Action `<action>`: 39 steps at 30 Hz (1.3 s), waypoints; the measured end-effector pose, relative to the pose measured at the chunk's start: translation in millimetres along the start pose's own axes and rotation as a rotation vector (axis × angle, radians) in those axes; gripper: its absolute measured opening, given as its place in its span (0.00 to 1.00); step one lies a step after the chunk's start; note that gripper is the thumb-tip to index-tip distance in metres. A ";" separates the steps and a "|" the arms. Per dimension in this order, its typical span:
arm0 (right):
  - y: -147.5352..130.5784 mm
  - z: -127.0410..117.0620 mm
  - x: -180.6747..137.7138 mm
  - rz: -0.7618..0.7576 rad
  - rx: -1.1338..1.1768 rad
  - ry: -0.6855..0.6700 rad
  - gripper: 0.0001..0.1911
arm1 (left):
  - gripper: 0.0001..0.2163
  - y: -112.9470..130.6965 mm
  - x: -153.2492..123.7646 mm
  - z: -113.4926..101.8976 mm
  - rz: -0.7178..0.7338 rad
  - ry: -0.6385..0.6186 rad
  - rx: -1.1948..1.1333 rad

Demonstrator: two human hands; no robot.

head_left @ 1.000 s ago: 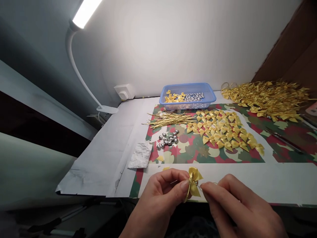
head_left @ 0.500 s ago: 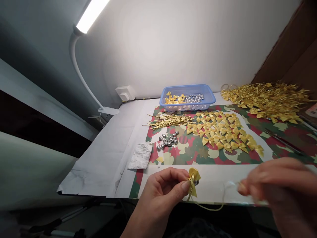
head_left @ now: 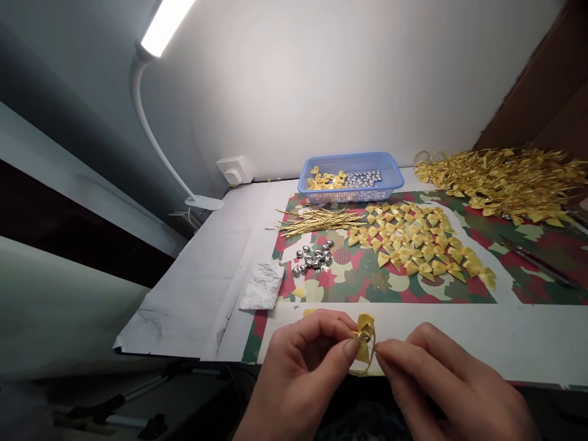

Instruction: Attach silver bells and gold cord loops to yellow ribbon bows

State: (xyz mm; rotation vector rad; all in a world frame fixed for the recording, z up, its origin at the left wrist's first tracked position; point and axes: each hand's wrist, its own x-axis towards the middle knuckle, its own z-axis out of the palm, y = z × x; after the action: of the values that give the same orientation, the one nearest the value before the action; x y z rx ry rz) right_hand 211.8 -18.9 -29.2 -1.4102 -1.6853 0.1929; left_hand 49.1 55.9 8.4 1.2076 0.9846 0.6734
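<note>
Near the table's front edge, my left hand (head_left: 303, 367) pinches a yellow ribbon bow (head_left: 364, 350) between thumb and fingertips. Gold cord (head_left: 373, 338) loops round the bow's middle, where something small and shiny partly shows. My right hand (head_left: 450, 383) is closed at the bow's right side, its thumb and forefinger pinching the cord. Beyond the hands lie a cluster of shiny silver bells or beads (head_left: 316, 260), a bundle of gold cord pieces (head_left: 321, 222) and rows of yellow bows (head_left: 418, 239).
At the back stands a blue basket (head_left: 395, 177) holding more bows and silver pieces. A large heap of gold-corded bows (head_left: 514, 180) sits back right, with dark tweezers (head_left: 537, 260) before it. Crumpled white paper (head_left: 261, 286) lies left, below a lit lamp (head_left: 168, 27).
My right hand has come left from the side, bringing the cord in close to the bow. The loose loop of cord is now drawn around the bow, and my left hand still pinches it.
</note>
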 end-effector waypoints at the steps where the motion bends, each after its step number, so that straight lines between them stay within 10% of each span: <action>1: 0.4 0.0 0.2 -0.003 -0.005 0.000 0.06 | 0.04 -0.4 0.6 -1.7 -0.046 -0.017 -0.049; 39: 9.6 -1.3 0.1 0.072 0.106 -0.074 0.08 | 0.06 -7.2 9.2 -1.7 -0.298 -0.115 -0.408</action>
State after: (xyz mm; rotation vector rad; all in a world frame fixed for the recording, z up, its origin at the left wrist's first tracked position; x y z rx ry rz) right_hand 219.5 -16.1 -34.4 -1.3999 -1.6603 0.3730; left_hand 51.1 62.8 -1.0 0.7157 0.8574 0.5285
